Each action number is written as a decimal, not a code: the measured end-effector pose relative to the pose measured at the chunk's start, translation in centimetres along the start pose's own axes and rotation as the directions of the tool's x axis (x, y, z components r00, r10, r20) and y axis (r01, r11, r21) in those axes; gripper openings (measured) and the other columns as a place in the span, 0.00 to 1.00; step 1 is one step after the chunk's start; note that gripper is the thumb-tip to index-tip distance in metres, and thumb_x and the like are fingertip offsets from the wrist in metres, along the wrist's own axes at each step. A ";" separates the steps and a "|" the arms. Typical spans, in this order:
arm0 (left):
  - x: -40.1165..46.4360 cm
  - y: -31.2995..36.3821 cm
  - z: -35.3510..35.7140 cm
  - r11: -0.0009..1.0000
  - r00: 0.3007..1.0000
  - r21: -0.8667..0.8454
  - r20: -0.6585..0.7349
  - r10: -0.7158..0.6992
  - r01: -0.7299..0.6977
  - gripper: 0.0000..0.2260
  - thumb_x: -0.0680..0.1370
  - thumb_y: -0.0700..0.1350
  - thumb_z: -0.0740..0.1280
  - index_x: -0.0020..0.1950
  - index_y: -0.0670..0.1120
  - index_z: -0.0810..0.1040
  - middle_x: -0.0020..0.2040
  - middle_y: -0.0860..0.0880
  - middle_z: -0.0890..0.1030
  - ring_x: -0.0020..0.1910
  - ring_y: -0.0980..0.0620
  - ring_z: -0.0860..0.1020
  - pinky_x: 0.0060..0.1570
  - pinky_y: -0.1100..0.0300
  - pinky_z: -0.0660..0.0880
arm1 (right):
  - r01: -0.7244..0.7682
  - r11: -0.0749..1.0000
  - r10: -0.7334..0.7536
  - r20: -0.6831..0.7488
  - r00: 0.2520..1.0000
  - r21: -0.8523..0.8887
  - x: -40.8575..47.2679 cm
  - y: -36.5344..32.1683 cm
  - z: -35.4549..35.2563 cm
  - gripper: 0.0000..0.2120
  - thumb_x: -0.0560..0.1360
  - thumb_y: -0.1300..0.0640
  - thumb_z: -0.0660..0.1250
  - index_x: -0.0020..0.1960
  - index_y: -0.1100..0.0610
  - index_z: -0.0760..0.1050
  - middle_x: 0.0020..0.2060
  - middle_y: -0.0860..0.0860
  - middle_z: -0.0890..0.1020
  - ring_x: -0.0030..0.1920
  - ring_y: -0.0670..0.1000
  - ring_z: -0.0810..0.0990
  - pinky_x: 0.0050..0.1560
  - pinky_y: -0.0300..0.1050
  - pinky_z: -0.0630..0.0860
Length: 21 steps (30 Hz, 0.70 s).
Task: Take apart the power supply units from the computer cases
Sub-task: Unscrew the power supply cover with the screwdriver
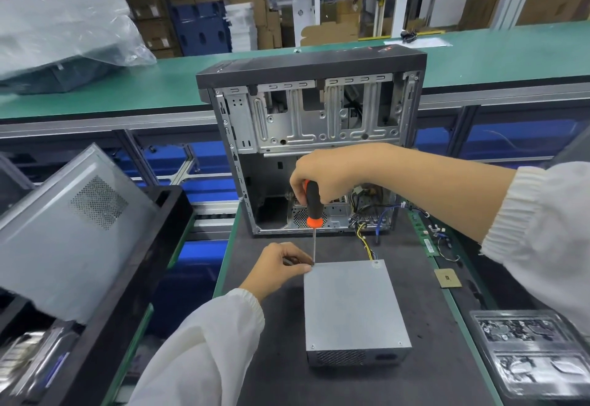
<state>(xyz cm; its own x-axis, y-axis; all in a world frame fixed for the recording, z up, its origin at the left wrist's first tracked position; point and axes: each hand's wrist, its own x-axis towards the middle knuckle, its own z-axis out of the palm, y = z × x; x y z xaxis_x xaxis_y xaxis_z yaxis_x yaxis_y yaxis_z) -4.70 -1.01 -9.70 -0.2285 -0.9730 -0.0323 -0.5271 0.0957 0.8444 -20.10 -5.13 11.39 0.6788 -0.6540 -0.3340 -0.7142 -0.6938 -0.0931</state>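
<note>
Overhead, the right hand point(322, 175) reaches in from the right with the wrist bent down, its fingers clenched round the black-and-orange handle of a screwdriver point(312, 207) held upright. The thin shaft drops straight to the far left corner of the power supply unit point(352, 306), a grey metal box lying flat on the dark counter point(274, 341). The left hand point(281, 265) comes in from below, sleeve at the wrist, its fingers curled and pinching at that same corner, right beside the screwdriver tip; whether they hold a screw cannot be told. Behind the box stands the open computer case point(313, 137), with loose cables point(367, 223) trailing from it toward the box.
</note>
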 end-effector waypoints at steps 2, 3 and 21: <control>0.1 0.0 0.2 0.999 1.000 0.032 -0.019 -0.010 0.010 0.04 0.73 0.41 0.74 0.44 0.50 0.85 0.43 0.55 0.83 0.45 0.56 0.80 0.47 0.68 0.75 | 0.003 1.000 -0.003 -0.010 1.000 0.006 0.0 0.0 0.1 0.15 0.70 0.70 0.64 0.50 0.54 0.78 0.52 0.52 0.79 0.50 0.55 0.77 0.42 0.46 0.76; 0.1 0.0 0.3 0.999 0.999 0.051 -0.031 -0.009 0.010 0.04 0.73 0.41 0.74 0.45 0.50 0.85 0.43 0.54 0.82 0.45 0.56 0.80 0.47 0.68 0.75 | 0.004 1.000 -0.004 -0.013 1.000 0.007 0.0 0.1 0.1 0.15 0.71 0.70 0.64 0.50 0.53 0.78 0.51 0.52 0.79 0.49 0.55 0.77 0.41 0.45 0.75; 0.2 3.8 2.1 0.362 0.923 -0.932 -0.115 -0.367 0.028 0.05 0.78 0.29 0.62 0.49 0.36 0.76 0.41 0.40 0.83 0.40 0.48 0.83 0.42 0.60 0.81 | -0.095 0.965 0.130 -0.129 0.983 0.245 -3.0 2.5 -0.5 0.08 0.72 0.56 0.70 0.51 0.54 0.79 0.33 0.45 0.76 0.32 0.47 0.81 0.31 0.37 0.72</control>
<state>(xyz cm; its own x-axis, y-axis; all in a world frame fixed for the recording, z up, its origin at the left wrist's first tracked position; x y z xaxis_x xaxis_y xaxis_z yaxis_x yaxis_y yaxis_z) -8.44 -0.41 -7.62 0.0767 -0.9574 -0.2786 0.5658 -0.1883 0.8028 -23.80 -5.03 12.58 0.5967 -0.7720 -0.2190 -0.7955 -0.5330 -0.2883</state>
